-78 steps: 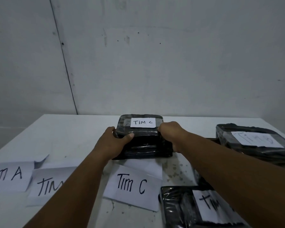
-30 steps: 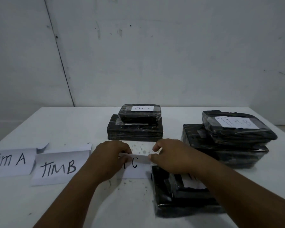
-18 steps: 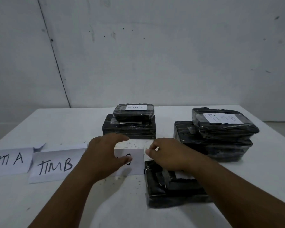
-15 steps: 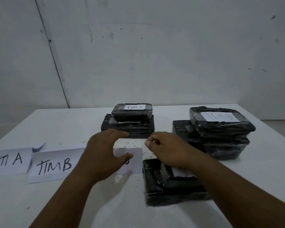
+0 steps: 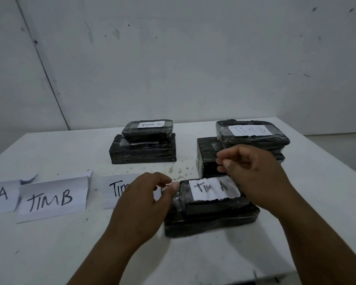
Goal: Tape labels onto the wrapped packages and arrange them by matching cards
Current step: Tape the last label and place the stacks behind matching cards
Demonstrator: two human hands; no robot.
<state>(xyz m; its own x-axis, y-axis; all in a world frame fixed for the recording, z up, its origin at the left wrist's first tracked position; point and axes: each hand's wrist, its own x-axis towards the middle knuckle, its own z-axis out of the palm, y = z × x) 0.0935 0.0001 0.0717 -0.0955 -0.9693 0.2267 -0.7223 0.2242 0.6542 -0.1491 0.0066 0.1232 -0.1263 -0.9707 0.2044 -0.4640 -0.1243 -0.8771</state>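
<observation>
My left hand [image 5: 140, 204] pinches something clear, perhaps tape, at the TIM A package [image 5: 211, 208], centre frame; my right hand [image 5: 253, 171] hovers above it, fingers loosely curled, empty. Five packages, three cards on the desk [image 5: 49, 254].

Bare forearms and hands, nothing worn

Both forearms are uncovered as far as the lower frame edge: no sleeves, cuffs, gloves, watch, rings or bands show. The left hand [image 5: 141, 204] and the right hand [image 5: 255, 171] are bare too, with short, plain, pale nails visible on the fingers [image 5: 174, 185] nearest the TIM A package [image 5: 212, 210]. No marks or tattoos show in the dim light.
</observation>
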